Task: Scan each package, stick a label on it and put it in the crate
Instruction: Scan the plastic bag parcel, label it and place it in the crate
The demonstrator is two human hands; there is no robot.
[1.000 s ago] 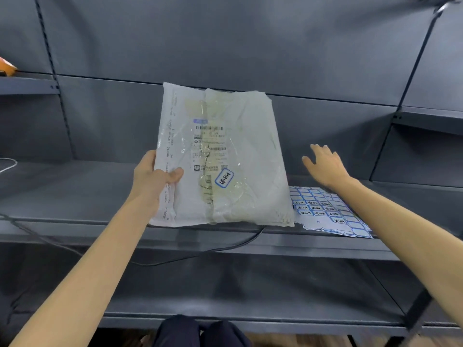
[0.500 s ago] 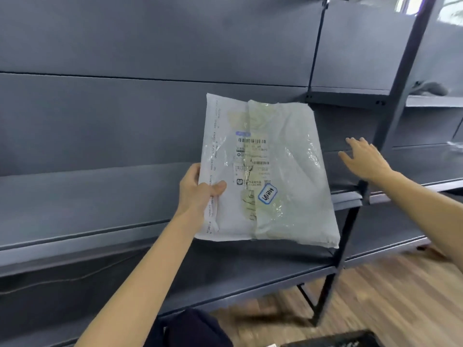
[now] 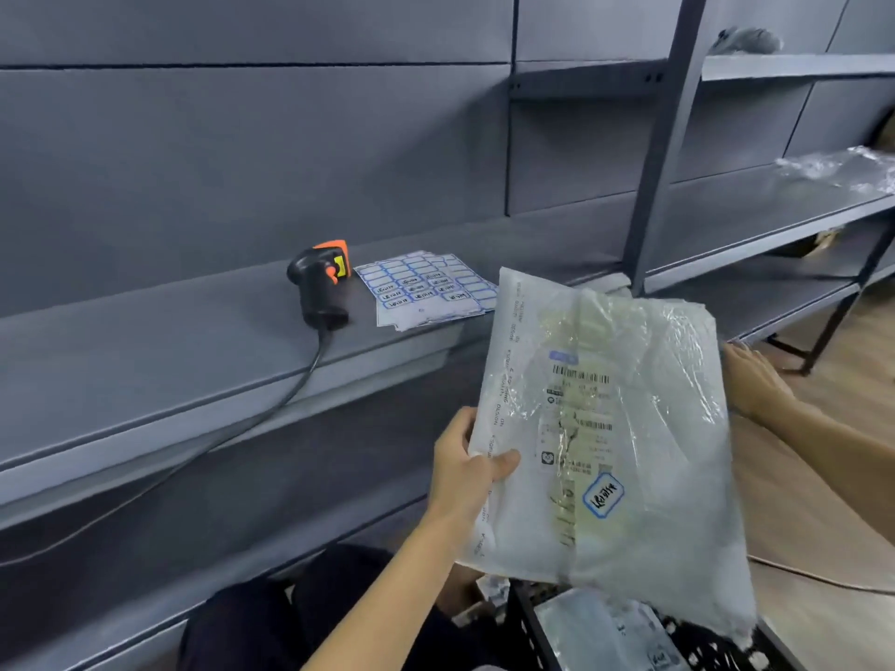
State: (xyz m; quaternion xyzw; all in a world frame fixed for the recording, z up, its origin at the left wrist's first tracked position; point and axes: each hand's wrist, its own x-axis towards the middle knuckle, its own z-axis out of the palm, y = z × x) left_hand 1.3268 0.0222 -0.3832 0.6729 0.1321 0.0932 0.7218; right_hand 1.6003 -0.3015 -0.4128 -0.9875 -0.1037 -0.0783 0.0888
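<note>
Grey shelf [image 3: 145, 360] behind, our left hand [image 3: 467, 469] pinches the white package [image 3: 624, 457], blue-edged label [image 3: 603, 494] stuck on; our right hand's [image 3: 753, 385] fingers lie straight. Below, the black crate [image 3: 525, 627] holds another package [image 3: 600, 632].

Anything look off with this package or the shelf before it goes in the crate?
Nothing serious. The blue-edged label sits crooked on the package, and the label sheets on the shelf overhang its front edge slightly.

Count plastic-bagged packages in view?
2. One white plastic mailer package gripped by the left hand, above the black plastic crate; one clear-bagged package already inside the crate. More may sit hidden beneath.
</note>
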